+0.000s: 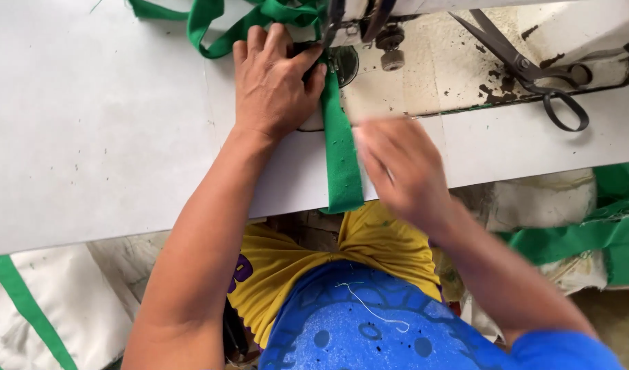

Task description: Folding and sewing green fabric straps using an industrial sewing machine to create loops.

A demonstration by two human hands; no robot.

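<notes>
Green strap under left hand fingertips; right hand blurred, seemingly beside it.

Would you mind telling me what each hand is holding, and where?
The left hand presses the green strip flat near the needle; no closed grip. The right hand is blurred beside it, so its hold cannot be told.

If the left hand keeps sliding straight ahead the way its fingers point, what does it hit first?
The left hand lies flat beside the green fabric strip, fingers pointing away from the body. Straight ahead it would probably first meet the bunched green fabric by the sewing machine head; depth is unclear.
</notes>
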